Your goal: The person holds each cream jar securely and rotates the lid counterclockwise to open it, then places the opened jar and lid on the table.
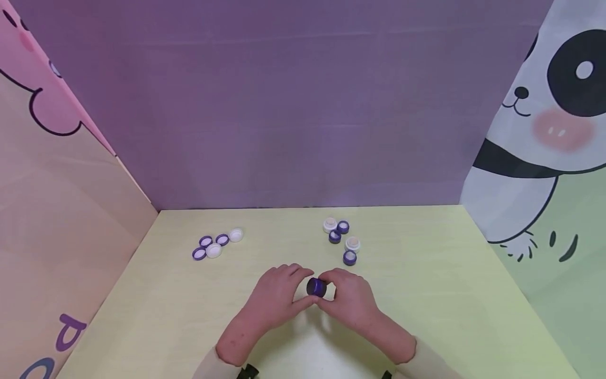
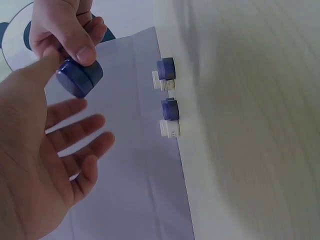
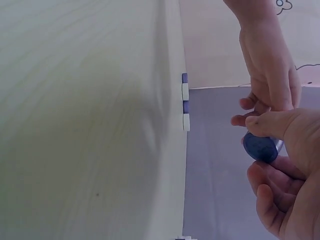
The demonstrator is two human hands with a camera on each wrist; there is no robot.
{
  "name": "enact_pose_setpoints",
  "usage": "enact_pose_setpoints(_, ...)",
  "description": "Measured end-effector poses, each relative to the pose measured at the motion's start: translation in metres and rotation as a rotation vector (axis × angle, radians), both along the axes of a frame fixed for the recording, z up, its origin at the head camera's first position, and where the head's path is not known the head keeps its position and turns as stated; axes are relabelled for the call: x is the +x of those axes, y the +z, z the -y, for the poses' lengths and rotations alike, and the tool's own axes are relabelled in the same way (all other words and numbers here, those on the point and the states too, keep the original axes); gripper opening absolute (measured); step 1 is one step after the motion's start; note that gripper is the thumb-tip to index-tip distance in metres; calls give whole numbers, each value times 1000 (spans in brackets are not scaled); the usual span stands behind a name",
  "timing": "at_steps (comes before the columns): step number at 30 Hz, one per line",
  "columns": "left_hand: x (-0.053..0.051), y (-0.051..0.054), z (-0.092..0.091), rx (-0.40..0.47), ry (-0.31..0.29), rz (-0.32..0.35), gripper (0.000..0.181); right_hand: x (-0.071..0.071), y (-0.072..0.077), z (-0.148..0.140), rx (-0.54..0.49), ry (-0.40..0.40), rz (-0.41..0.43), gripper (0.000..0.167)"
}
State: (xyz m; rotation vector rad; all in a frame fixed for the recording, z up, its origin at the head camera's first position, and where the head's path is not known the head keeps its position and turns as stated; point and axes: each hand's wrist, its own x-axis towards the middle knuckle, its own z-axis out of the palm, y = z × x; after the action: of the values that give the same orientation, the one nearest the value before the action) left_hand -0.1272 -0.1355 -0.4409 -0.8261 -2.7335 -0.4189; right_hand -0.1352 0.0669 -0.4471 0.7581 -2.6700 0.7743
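Observation:
In the head view a small dark blue-purple jar is held above the table between both hands. A seam rings its side in the left wrist view, with a lid seemingly on it. My right hand pinches the jar between thumb and fingers. My left hand is right beside it, thumb near or touching its lower side. The left wrist view shows the left hand's fingers spread loosely, apart from the jar. Whether the left thumb bears on it is partly hidden.
On the pale table, several purple-rimmed lids and white lids lie at the back left. Small purple jars and white jars stand at the back right. A purple backdrop rises behind the table.

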Motion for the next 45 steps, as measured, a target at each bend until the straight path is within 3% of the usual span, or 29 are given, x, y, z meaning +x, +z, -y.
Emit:
enact_pose_setpoints(4,2,0,3,66,-79,5,49,0,-2,-3,-18,-6,9,29)
enact_pose_setpoints(7,2,0,3,90,-138,-32,47,0,-3,-4,-19,-4,20,29)
enact_pose_setpoints(13,0,1,2,103,-183,-88,41,0,-4,-5,-19,-1,37,29)
enact_pose_setpoints(19,-1,2,2,94,-165,-49,35,1,-5,-4,-27,8,26,29)
enact_pose_setpoints(23,1,1,3,43,-107,1,30,2,-5,-2,-30,15,20,29)
enact_pose_setpoints(27,2,-2,4,-5,-31,6,43,3,-6,0,-29,26,17,28)
enact_pose_setpoints(30,4,-2,5,20,-9,24,47,4,-7,1,-35,29,26,29)
enact_pose_setpoints(34,6,-1,7,83,-53,54,46,4,-9,1,-43,27,30,32)
enact_pose_setpoints(39,5,-1,7,115,-155,36,43,4,-12,1,-52,34,27,32)
enact_pose_setpoints(45,4,0,7,94,-145,25,34,5,-12,2,-50,42,23,32)
